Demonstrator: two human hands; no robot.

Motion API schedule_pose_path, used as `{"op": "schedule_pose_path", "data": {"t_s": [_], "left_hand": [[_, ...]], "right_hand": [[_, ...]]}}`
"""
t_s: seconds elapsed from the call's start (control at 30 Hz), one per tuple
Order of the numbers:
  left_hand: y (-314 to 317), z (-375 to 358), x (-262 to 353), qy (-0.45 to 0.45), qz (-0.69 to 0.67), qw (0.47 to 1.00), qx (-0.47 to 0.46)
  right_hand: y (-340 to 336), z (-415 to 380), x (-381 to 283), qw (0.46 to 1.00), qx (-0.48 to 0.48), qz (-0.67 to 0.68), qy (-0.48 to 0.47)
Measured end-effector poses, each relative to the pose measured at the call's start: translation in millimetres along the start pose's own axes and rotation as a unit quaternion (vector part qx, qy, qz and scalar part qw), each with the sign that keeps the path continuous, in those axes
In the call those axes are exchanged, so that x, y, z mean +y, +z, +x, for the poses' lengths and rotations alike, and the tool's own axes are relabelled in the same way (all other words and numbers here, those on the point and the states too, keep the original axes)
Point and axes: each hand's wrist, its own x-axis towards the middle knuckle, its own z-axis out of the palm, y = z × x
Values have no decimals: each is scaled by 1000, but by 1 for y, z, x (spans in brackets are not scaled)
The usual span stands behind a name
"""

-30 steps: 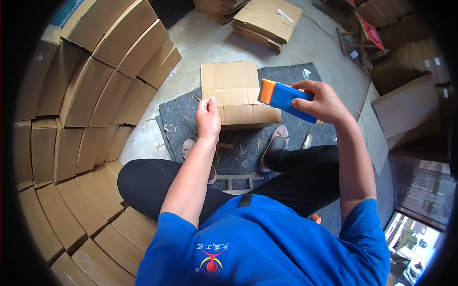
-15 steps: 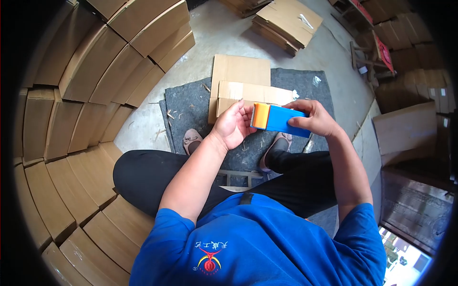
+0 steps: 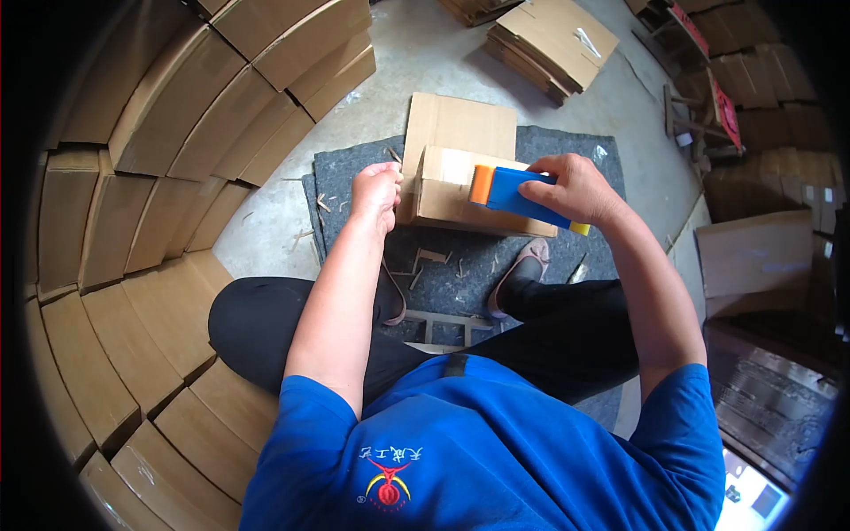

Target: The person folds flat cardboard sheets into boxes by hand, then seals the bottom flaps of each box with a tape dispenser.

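Note:
A blue tape dispenser (image 3: 524, 194) with an orange end and a yellow tip is gripped in my right hand (image 3: 575, 188), over the right part of a cardboard box (image 3: 452, 199). The box lies on a dark mat, with a raised cardboard flap (image 3: 469, 122) behind it. Beside the box's left edge is my left hand (image 3: 378, 193), its fingers curled closed; what they hold, if anything, is too small to make out.
Stacked cartons (image 3: 181, 102) rise along the left side. Flattened cardboard (image 3: 553, 40) is piled at the top. The dark mat (image 3: 350, 173) carries scraps. More cardboard (image 3: 753, 252) and a wooden frame with red parts (image 3: 722, 106) stand at the right.
My left hand has moved left, away from the dispenser, and its fingers have closed. The dispenser has risen a little in the view and sits over the box, which now appears nearer my feet.

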Motion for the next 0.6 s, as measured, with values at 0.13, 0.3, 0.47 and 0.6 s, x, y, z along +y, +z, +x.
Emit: {"op": "schedule_pose_path", "data": {"t_s": [0.13, 0.3, 0.47, 0.6], "left_hand": [[-1, 15, -7, 14, 8, 1000, -8], [-1, 23, -18, 29, 19, 999, 8], [4, 23, -25, 20, 18, 999, 32], [2, 44, -51, 21, 46, 998, 48]], "right_hand": [[4, 20, -11, 998, -8, -59, 8], [11, 39, -8, 997, -12, -69, 18], [12, 46, -17, 995, -21, -95, 23], [21, 47, -35, 989, -22, -141, 36]]}}
